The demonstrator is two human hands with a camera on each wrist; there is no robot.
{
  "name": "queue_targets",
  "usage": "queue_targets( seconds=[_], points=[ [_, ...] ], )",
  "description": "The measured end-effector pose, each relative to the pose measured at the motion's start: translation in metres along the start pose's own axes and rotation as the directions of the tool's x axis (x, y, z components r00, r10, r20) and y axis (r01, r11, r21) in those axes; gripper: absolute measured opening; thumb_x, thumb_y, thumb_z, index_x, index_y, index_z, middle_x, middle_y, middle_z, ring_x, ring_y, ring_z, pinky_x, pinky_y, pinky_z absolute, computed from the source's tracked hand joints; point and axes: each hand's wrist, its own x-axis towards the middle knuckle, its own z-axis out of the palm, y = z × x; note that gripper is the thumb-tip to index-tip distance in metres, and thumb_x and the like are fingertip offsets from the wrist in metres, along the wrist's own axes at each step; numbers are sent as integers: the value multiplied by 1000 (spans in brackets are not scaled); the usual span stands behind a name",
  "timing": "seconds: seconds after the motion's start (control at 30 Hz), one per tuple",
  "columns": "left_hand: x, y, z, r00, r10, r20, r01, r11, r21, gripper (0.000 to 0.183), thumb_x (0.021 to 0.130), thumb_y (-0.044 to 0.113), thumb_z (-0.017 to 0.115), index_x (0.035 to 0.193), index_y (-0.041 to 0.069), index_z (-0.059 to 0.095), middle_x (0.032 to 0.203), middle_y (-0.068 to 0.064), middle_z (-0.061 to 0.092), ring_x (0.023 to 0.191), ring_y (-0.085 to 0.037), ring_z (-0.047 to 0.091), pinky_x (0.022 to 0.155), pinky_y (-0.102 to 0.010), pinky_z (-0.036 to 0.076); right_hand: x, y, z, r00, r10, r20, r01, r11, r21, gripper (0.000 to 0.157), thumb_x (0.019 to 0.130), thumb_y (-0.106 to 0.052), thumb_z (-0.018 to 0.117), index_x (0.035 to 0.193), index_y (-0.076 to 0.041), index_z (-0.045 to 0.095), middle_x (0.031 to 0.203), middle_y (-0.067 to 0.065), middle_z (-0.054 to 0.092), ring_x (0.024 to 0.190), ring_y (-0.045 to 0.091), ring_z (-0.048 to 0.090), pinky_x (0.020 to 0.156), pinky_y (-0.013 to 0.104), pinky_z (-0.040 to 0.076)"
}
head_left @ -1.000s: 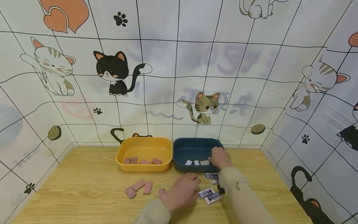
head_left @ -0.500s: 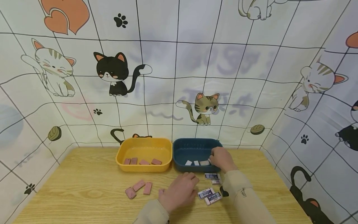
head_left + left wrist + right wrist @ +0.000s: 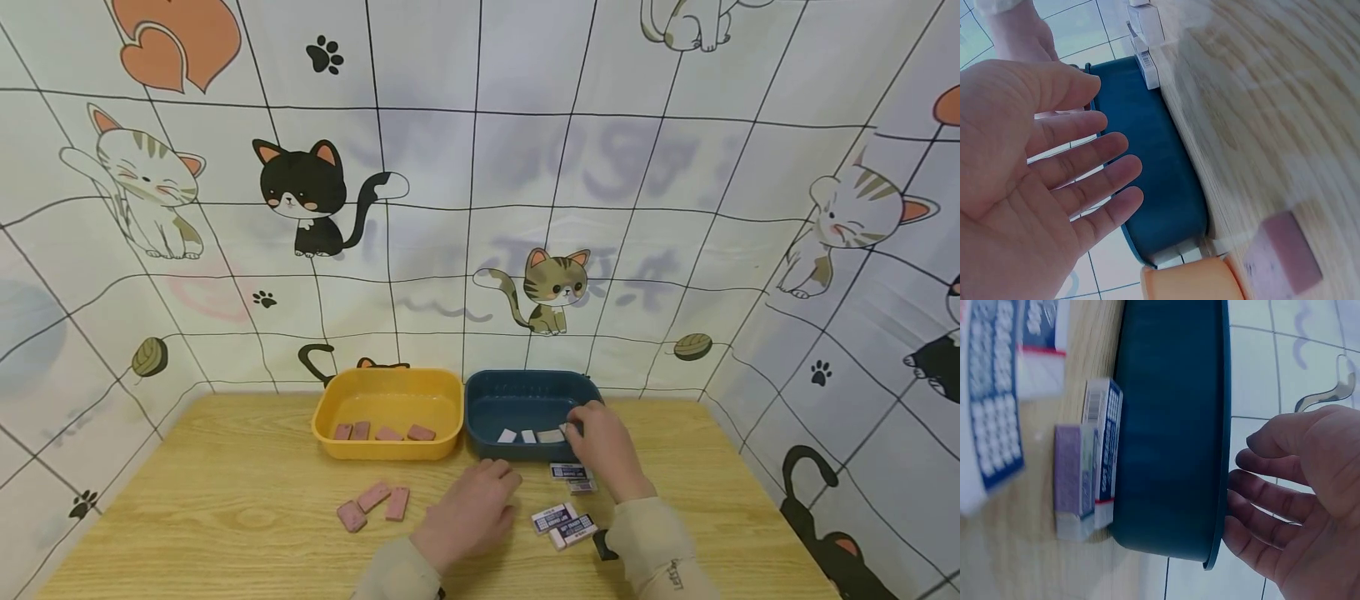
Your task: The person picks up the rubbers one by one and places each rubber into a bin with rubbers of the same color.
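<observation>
- From where I stand, the person's right hand (image 3: 606, 446) is at the right end of the blue tray (image 3: 517, 452), its fingers loosely bent and the thumb apart, with nothing that I can see in its hold.
- White blocks (image 3: 507, 436) lie along the tray's near side, one right by those fingertips, so I'd judge the step in hand to be a release just finishing.
- The left hand (image 3: 468, 508) is over the table (image 3: 225, 500), palm bare, fingers long and slightly spread. I can't tell whether it rests on the wood.
- To its left lie three pink blocks (image 3: 397, 503), while four more pink pieces (image 3: 421, 432) sit in the yellow tray (image 3: 386, 451).
- To its right, two printed-sleeve erasers (image 3: 573, 530) overlap; beyond them, two small printed boxes (image 3: 568, 472) are just beside the blue tray's near wall.
- It looks like sorting by colour, partly done, pink left and white right. To my mind, the next move calls for drawing the right hand back and pinching one sleeved piece without nudging its neighbour.
</observation>
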Motion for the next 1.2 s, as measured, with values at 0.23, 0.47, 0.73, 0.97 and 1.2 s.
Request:
queue_targets(
  seconds=[0.23,0.47,0.73,0.97,1.2],
  points=[
    [-6,-8,-1,999,-16,-37,16,1000,-1,30,92,19,74,121,10,71,114,-2,68,105,-18,63,97,-37,53,-20,-7,5,986,-91,-138,98,994,43,10,92,-7,72,99,-1,76,103,15,68,93,33,66,81,51,56],
    [-13,-17,-4,997,-15,-80,16,1000,15,29,92,17,75,120,9,71,112,-3,67,101,-18,62,93,-34,54,-34,-13,13,965,-136,-223,160,983,93,12,90,-3,74,101,-1,76,103,11,68,98,30,66,83,49,58],
    [-25,-26,-9,990,-47,-135,42,998,-35,29,90,12,74,118,4,71,111,-5,67,102,-20,63,94,-37,54,-43,-20,19,936,-190,-296,233,966,116,13,87,-1,76,100,-6,77,104,8,68,101,27,66,81,46,58],
    [-34,-30,-16,986,-97,-137,91,995,-50,28,92,14,74,118,4,70,113,-5,66,103,-20,63,92,-41,55,-47,-30,20,906,-269,-328,317,943,103,19,83,2,80,100,-6,77,101,6,67,97,25,65,78,44,58],
    [-42,-33,-22,979,-129,-155,121,991,-64,29,92,13,74,119,2,70,116,-8,67,105,-22,63,95,-43,54,-51,-41,21,932,-250,-262,297,941,159,14,87,1,78,100,-5,76,103,5,67,108,28,67,92,46,57]
  ],
)
